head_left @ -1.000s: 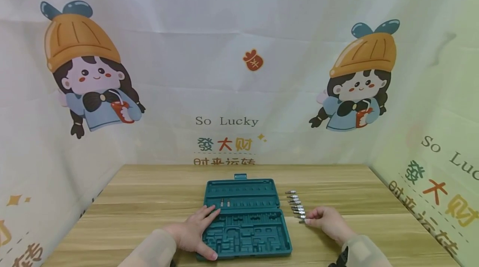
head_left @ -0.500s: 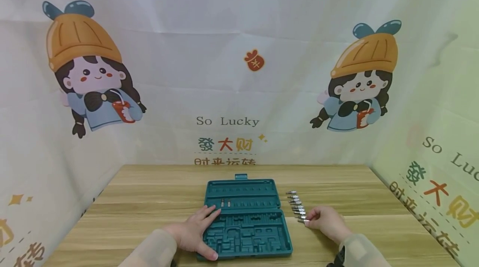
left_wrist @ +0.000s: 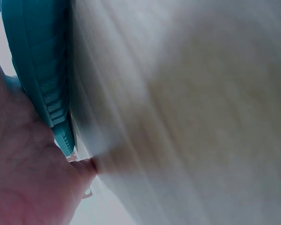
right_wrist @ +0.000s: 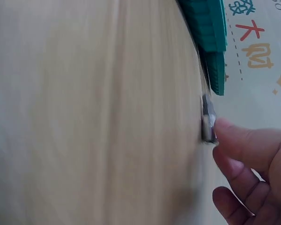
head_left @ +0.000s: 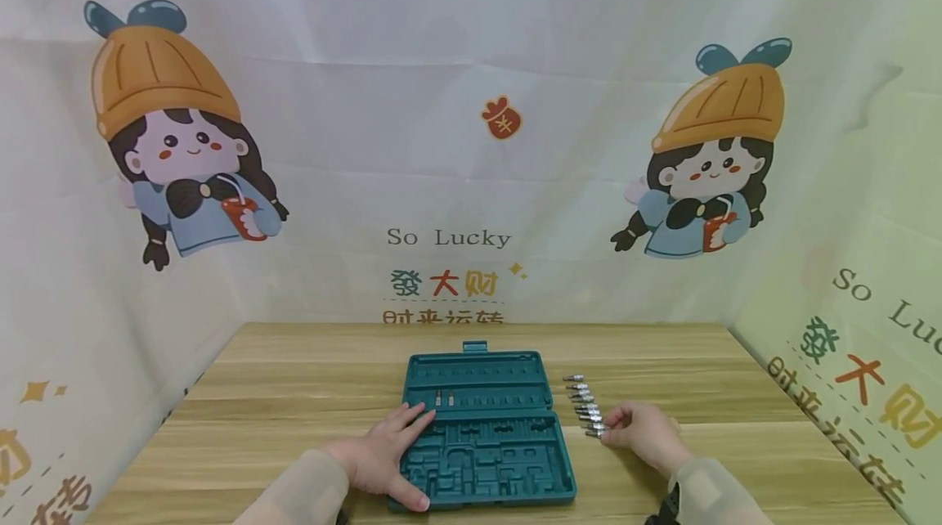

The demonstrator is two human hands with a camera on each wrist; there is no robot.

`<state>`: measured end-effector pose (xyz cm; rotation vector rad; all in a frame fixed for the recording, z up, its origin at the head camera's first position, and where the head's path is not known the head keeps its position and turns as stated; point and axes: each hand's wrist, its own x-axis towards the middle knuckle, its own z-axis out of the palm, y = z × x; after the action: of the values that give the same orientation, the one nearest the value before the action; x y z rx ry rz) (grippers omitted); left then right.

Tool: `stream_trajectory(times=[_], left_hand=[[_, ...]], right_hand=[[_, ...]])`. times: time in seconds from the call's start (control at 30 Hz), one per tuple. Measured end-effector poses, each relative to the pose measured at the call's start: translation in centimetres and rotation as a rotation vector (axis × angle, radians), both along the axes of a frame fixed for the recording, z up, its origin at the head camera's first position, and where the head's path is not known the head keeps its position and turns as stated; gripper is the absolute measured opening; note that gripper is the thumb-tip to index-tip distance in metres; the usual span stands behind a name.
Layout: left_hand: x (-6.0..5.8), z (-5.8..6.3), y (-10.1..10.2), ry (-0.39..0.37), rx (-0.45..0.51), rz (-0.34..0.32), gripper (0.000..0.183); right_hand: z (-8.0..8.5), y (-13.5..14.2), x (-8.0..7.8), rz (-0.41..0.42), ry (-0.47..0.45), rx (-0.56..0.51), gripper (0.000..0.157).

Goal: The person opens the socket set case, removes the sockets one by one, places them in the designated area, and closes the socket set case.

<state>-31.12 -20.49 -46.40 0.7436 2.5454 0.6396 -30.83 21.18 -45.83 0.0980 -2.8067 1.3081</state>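
Note:
A teal plastic tool case (head_left: 515, 383) lies unfolded flat on the wooden table. My left hand (head_left: 379, 453) rests on its left edge, fingers spread and thumb at the front corner; in the left wrist view the palm stands beside the teal case wall (left_wrist: 37, 61). Right of the case, several small silver bit sockets (head_left: 580, 398) with dark tips lie in a slanting row. At the near end of that row, the thumb and fingertips of my right hand (head_left: 642, 433) pinch a bit socket (right_wrist: 209, 119), which lies close along the tabletop in the right wrist view.
Two small bits (head_left: 445, 398) stand in slots of the case's far half. The near half has moulded recesses. A latch (head_left: 474, 346) sticks out at the back. Behind the wooden table (head_left: 309, 361) hangs a printed cloth backdrop (head_left: 441, 141).
My right fingertips have shifted the nearest bit socket slightly, bringing it closer in line with the row. The left hand stays on the case.

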Motion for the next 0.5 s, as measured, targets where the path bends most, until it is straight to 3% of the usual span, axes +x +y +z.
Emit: stream_trajectory(times=[0.1, 0.27, 0.5], left_hand=[[-0.1, -0.1, 0.0, -0.003, 0.002, 0.002, 0.107], [-0.2, -0.2, 0.0, 0.005, 0.004, 0.002, 0.107], [-0.1, -0.1, 0.0, 0.004, 0.0, -0.002, 0.106]], right_hand=[[0.9, -0.2, 0.0, -0.008, -0.007, 0.004, 0.017], [2.6, -1.3, -0.6, 0.046, -0.051, -0.057, 0.014], [4.2, -5.3, -1.8, 0.093, -0.079, -0.162, 0.012]])
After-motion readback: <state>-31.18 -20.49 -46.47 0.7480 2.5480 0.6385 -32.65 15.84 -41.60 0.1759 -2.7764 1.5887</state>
